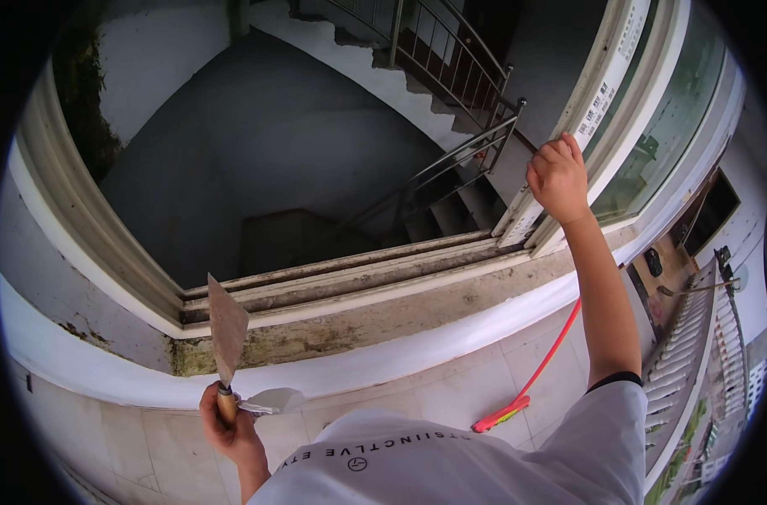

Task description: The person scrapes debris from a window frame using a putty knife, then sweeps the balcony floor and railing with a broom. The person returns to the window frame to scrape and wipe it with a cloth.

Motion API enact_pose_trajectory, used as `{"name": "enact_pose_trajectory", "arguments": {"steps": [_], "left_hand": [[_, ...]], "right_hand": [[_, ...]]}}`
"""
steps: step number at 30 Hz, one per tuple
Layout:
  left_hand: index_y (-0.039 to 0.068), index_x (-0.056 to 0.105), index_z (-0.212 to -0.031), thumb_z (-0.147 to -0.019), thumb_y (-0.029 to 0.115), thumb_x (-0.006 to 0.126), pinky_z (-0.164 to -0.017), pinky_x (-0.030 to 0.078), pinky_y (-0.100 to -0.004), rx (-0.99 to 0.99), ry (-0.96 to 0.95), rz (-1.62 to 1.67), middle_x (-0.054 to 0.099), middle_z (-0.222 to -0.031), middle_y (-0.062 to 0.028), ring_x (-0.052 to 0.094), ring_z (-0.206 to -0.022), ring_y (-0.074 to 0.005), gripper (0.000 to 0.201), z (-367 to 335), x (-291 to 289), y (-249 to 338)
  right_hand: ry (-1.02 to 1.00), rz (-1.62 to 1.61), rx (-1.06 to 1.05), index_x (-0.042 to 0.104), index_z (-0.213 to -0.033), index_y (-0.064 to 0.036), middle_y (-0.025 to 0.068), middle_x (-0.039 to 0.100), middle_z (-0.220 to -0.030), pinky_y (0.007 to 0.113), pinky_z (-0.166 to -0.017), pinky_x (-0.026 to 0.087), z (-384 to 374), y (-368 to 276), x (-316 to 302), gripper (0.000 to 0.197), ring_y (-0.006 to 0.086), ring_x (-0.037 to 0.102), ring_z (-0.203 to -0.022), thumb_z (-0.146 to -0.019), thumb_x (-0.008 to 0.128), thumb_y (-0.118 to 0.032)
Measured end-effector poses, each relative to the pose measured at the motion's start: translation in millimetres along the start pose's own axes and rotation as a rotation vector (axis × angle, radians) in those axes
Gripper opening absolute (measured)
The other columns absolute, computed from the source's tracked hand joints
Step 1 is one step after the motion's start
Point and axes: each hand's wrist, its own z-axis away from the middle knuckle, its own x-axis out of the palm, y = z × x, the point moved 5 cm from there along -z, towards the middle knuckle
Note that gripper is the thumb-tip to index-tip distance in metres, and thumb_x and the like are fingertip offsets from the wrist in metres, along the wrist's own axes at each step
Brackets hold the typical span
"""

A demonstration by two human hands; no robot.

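Observation:
My left hand (223,429) is closed round the wooden handle of a putty knife (229,324), its broad blade pointing up in front of the sill. A crumpled white piece (274,401), paper or cloth, sticks out beside the handle; how it is held is hidden. With my arm stretched out, my right hand (559,177) is closed on the edge of a white sliding window sash (587,118). Below the opening runs the white window frame's track (350,282), dirty along its grooves. The outer sill (383,320) is stained, with greenish grime at its left end.
Through the opening, a stairwell shows steps and a metal railing (476,143). A red-handled broom (503,414) stands on the tiled floor (451,391) beneath the sill. At the right is a balcony balustrade (682,353). Dark mould marks the wall at the upper left.

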Motion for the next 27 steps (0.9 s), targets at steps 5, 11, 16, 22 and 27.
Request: {"name": "enact_pose_trajectory", "arguments": {"steps": [5, 11, 16, 22, 27], "left_hand": [[0.000, 0.051, -0.112, -0.064, -0.015, 0.039, -0.057, 0.040, -0.0179, 0.058, -0.050, -0.041, 0.050, -0.088, -0.0042, 0.046, -0.073, -0.0080, 0.051, 0, 12, 1], [0.000, 0.052, -0.110, -0.064, -0.014, 0.042, -0.062, 0.042, -0.0205, 0.069, -0.090, -0.054, 0.053, -0.085, -0.0054, 0.048, -0.072, -0.0107, 0.049, 10, 27, 13], [-0.001, 0.052, -0.106, -0.060, -0.013, 0.044, -0.064, 0.044, -0.0283, 0.286, -0.234, -0.307, 0.056, -0.083, -0.0122, 0.052, -0.068, -0.0228, 0.048, 7, 50, 28], [0.006, 0.053, -0.105, -0.059, -0.008, 0.051, -0.060, 0.044, -0.0406, 0.512, -0.439, -0.540, 0.056, -0.081, -0.0149, 0.053, -0.070, -0.0346, 0.048, 13, 125, 69], [0.000, 0.051, -0.105, -0.059, -0.003, 0.055, -0.065, 0.047, -0.0411, 0.643, -0.611, -0.571, 0.058, -0.084, -0.0146, 0.055, -0.075, -0.0333, 0.047, 29, 168, 66]], "right_hand": [[-0.150, 0.174, 0.080, 0.063, -0.068, -0.0043, 0.0050, 0.056, -0.074, 0.040, -0.101, 0.031, 18, 35, 10, 0.007, 0.0204, 0.051, -0.091, -0.067, 0.060, -0.011], [-0.075, -0.037, 0.291, 0.064, -0.082, -0.0030, 0.0097, 0.061, -0.082, 0.042, -0.094, 0.035, 28, 11, 13, 0.018, 0.0262, 0.053, -0.088, -0.066, 0.060, -0.010], [0.140, -0.901, 0.183, 0.058, -0.095, -0.0040, 0.0119, 0.059, -0.088, 0.031, -0.052, 0.048, 42, -148, -30, 0.031, 0.0265, 0.057, -0.067, -0.065, 0.062, 0.000], [0.050, -1.040, -0.125, 0.061, -0.098, -0.0022, 0.0061, 0.057, -0.103, 0.024, -0.060, 0.050, 61, -266, -105, 0.036, 0.0182, 0.056, -0.085, -0.063, 0.058, 0.002], [0.039, -0.888, 0.025, 0.053, -0.113, -0.0008, 0.0097, 0.055, -0.112, 0.028, -0.079, 0.047, 54, -250, -83, 0.051, 0.0232, 0.048, -0.103, -0.062, 0.057, 0.003]]}}
